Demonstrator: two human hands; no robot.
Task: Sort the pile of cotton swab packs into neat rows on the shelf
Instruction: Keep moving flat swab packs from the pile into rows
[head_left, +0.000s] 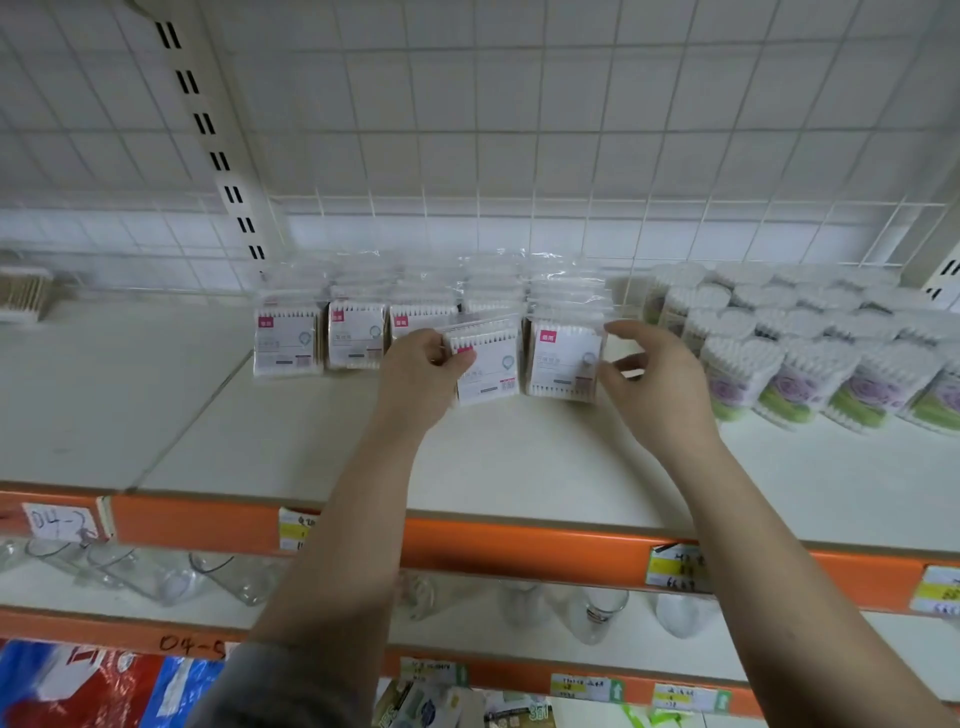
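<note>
judging by the thin clear plastic and the slim sticks inside, each cotton swab pack should be very light, a little crinkly and slippery, with enough stiffness from the card insert to stand on its lower edge; pinching it at an upper corner or along a side edge looks like the safest hold, since the film may slide under flat fingers. the left hand (422, 370) pinches the upper left corner of one tilted pack (485, 364), which leans out of line just in front of the row of packs (358, 332) on the shelf (291, 447). the right hand (652, 376) is open, fingers loosely spread, at the right edge of the neighbouring upright pack (563, 364); whether it touches is unclear. further rows stand behind, toward the wire grid. to the right, apart from the hands, lie round swab tubs with purple flower labels (800, 384).
</note>
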